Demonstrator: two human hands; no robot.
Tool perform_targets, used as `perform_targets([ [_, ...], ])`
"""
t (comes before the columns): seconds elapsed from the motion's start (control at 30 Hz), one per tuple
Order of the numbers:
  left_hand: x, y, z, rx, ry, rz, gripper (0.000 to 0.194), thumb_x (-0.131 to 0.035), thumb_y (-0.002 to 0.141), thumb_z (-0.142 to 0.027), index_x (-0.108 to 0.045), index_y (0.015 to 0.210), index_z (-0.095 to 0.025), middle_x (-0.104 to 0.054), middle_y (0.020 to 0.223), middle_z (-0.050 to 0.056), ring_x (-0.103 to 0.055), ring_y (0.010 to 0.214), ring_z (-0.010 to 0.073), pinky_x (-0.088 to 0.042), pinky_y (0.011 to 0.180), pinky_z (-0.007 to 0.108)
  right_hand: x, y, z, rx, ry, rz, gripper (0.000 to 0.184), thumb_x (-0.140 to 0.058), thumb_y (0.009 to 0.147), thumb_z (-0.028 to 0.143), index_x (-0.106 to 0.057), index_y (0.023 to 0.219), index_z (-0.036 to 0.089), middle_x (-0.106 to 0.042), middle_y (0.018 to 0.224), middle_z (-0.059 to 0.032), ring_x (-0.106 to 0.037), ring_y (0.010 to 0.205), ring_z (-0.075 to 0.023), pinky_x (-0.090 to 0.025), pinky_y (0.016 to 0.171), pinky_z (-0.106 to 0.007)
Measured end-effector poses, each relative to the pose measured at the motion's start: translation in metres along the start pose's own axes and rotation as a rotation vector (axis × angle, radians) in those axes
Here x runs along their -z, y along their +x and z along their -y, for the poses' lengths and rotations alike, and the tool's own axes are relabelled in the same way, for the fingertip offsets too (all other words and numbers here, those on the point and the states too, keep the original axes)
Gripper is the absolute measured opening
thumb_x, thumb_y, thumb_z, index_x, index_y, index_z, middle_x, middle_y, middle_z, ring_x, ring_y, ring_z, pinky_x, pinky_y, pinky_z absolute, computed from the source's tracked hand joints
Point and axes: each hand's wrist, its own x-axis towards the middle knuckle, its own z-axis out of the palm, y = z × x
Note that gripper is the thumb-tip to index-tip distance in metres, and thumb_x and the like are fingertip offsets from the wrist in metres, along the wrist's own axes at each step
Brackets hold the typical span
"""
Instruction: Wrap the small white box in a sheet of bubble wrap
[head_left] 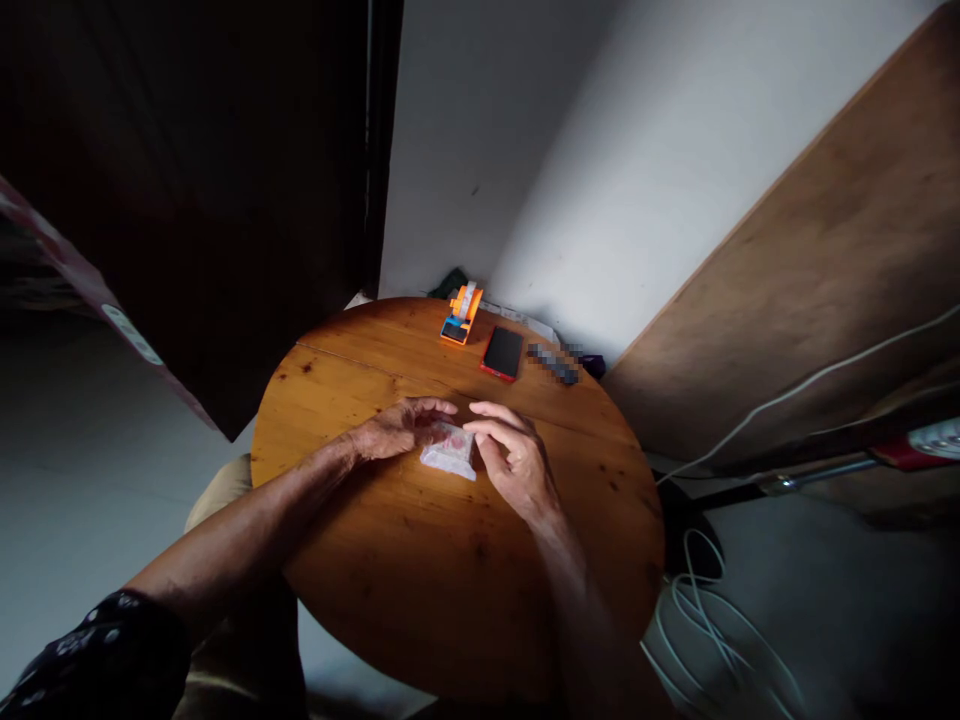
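A small packet in whitish, partly see-through wrapping (450,458) lies near the middle of the round wooden table, with a faint reddish patch showing on it. My left hand (401,428) grips its far left side, the thumb on the wrapping and the fingers curving behind it. At the packet's right side is my right hand (517,460), its fingers bent but apart. One of its fingertips is at the far right corner; whether it touches the wrapping is hard to tell.
On the far part of the round table (480,590) stand an orange and blue tape dispenser (461,315) and a red-edged phone (502,353). A blurred-out item (553,362) lies right of the phone. White cable (705,610) coils on the floor at right.
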Motion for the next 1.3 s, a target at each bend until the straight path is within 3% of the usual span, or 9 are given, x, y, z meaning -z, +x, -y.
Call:
perform_targets([
  [0.23, 0.0, 0.0, -0.002, -0.04, -0.018, 0.064, 0.04, -0.075, 0.082, -0.029, -0.062, 0.117, -0.016, -0.067, 0.116, 0.009, -0.063, 0.1, 0.018, -0.047, 0.093, 0.036, -0.006, -0.002, -0.001, 0.0, 0.026, 0.115, 0.029, -0.05, 0.086, 0.009, -0.074, 0.087, 0.025, -0.07, 0.119, -0.0058, -0.066, 0.108, -0.0219, -0.052, 0.094, -0.042],
  [0.5, 0.009, 0.003, 0.003, -0.042, -0.042, 0.012, 0.051, -0.081, 0.075, -0.026, -0.059, 0.12, -0.016, -0.066, 0.121, 0.012, -0.063, 0.105, 0.0205, -0.047, 0.095, 0.039, 0.006, 0.005, -0.002, -0.121, 0.203, -0.061, 0.019, -0.054, 0.09, 0.019, -0.072, 0.088, 0.022, -0.072, 0.11, -0.0081, -0.067, 0.104, -0.0214, -0.053, 0.094, -0.039],
  [0.63, 0.014, 0.002, 0.0, -0.086, -0.044, -0.108, 0.047, -0.077, 0.079, -0.023, -0.059, 0.121, -0.014, -0.068, 0.117, 0.01, -0.062, 0.108, 0.0221, -0.045, 0.098, 0.038, 0.012, 0.005, -0.002, -0.141, 0.225, -0.053, 0.016, -0.056, 0.088, 0.019, -0.072, 0.085, 0.021, -0.072, 0.109, -0.0084, -0.068, 0.103, -0.0211, -0.052, 0.094, -0.038],
  [0.8, 0.019, 0.004, 0.0, -0.051, 0.029, -0.234, 0.04, -0.078, 0.077, -0.029, -0.064, 0.112, -0.017, -0.07, 0.104, 0.006, -0.064, 0.097, 0.017, -0.046, 0.096, 0.035, 0.015, 0.004, -0.001, -0.115, 0.228, 0.13, 0.011, -0.065, 0.08, 0.015, -0.07, 0.085, 0.023, -0.069, 0.118, -0.0071, -0.064, 0.115, -0.0222, -0.049, 0.1, -0.042],
  [0.97, 0.018, 0.002, -0.002, -0.027, 0.053, -0.193, 0.047, -0.08, 0.074, -0.038, -0.064, 0.112, -0.015, -0.07, 0.106, 0.009, -0.063, 0.1, 0.0218, -0.045, 0.099, 0.04, 0.01, 0.001, -0.001, -0.068, 0.123, 0.19, 0.018, -0.069, 0.074, 0.011, -0.07, 0.088, 0.023, -0.067, 0.124, -0.008, -0.062, 0.118, -0.0239, -0.047, 0.101, -0.045],
  [1.13, 0.015, -0.004, -0.011, 0.039, 0.186, -0.044, 0.053, -0.077, 0.075, -0.035, -0.061, 0.121, -0.016, -0.065, 0.122, 0.013, -0.059, 0.113, 0.0259, -0.044, 0.102, 0.045, -0.004, -0.001, 0.0, -0.027, 0.033, 0.116, 0.016, -0.059, 0.083, 0.012, -0.067, 0.078, 0.023, -0.071, 0.115, -0.0067, -0.066, 0.108, -0.0226, -0.049, 0.095, -0.043],
  [1.3, 0.009, -0.006, -0.014, 0.043, 0.209, 0.092, 0.061, -0.075, 0.076, -0.028, -0.054, 0.132, -0.021, -0.062, 0.125, 0.012, -0.059, 0.111, 0.024, -0.047, 0.094, 0.041, -0.009, 0.0, 0.002, -0.057, 0.098, 0.041, 0.014, -0.052, 0.088, 0.015, -0.061, 0.081, 0.023, -0.071, 0.113, -0.0079, -0.065, 0.11, -0.0228, -0.049, 0.094, -0.04],
])
